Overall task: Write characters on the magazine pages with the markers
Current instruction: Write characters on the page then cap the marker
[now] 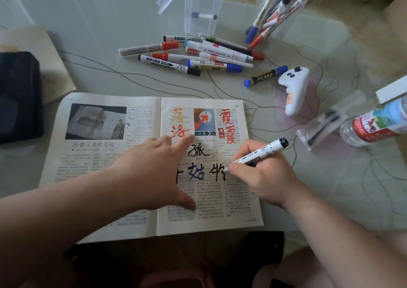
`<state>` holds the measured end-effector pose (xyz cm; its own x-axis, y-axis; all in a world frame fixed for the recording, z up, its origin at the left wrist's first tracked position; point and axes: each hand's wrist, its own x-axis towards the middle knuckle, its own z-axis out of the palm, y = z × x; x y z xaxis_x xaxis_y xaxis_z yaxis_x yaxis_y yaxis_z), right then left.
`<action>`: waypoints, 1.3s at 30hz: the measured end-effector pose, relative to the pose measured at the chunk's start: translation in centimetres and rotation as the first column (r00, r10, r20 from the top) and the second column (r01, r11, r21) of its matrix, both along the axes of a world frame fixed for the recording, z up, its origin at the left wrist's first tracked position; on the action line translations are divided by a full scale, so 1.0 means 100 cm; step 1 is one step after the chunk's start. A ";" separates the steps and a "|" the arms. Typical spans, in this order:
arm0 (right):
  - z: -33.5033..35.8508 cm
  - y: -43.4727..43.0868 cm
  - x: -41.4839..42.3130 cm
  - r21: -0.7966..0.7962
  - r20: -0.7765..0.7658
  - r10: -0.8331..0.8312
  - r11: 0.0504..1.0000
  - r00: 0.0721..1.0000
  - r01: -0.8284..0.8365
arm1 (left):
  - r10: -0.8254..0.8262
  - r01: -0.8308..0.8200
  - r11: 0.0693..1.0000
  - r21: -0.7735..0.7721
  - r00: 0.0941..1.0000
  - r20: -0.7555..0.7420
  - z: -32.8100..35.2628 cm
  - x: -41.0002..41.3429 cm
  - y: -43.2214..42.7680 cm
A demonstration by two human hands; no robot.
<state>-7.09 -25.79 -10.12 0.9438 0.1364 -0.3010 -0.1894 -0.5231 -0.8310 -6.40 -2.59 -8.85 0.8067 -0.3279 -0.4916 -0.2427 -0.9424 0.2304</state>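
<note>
Head view: pressing the left hand (154, 167), fingers spread, flat on the open magazine (99, 173) lying at the near edge of the glass table (110, 23). Pinching a black marker (262, 151) in the curled right hand (266, 175), tip down at the right page beside black handwritten characters. Beyond the magazine, a heap of loose markers (215, 50), well apart from both hands.

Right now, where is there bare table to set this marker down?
Bare table lies between the magazine and the loose markers, and left of those markers toward the black bag. Right of the magazine is crowded: white controller, clear case, bottle.
</note>
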 end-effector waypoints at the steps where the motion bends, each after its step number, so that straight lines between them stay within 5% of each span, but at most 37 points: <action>1: 0.000 0.000 0.000 0.014 0.008 -0.007 1.000 1.000 0.007 | -0.001 0.001 1.000 0.000 1.000 0.002 0.000 0.000 0.000; 12: 0.005 0.001 -0.002 -0.014 -0.032 0.073 0.997 0.997 -0.073 | 0.016 -0.016 1.000 -0.006 1.000 -0.010 0.002 -0.001 0.000; 18: 0.019 0.002 0.002 0.388 -0.113 0.028 0.921 0.993 0.018 | 0.059 -0.065 0.965 -0.255 0.998 -0.030 0.023 -0.004 -0.005; 24: 0.038 0.012 -0.005 0.672 -0.134 -0.037 0.731 0.990 0.119 | 0.108 -0.112 0.791 -0.601 0.993 -0.043 0.046 -0.015 -0.002; 32: 0.053 0.022 -0.013 0.721 0.013 -0.054 0.692 0.998 0.028 | 0.070 -0.068 0.796 -0.602 0.997 -0.020 0.053 -0.024 -0.001; 39: 0.059 0.027 -0.022 0.529 0.155 0.038 0.841 0.987 -0.115 | 0.010 0.002 0.793 -0.610 1.000 0.016 0.059 -0.034 -0.001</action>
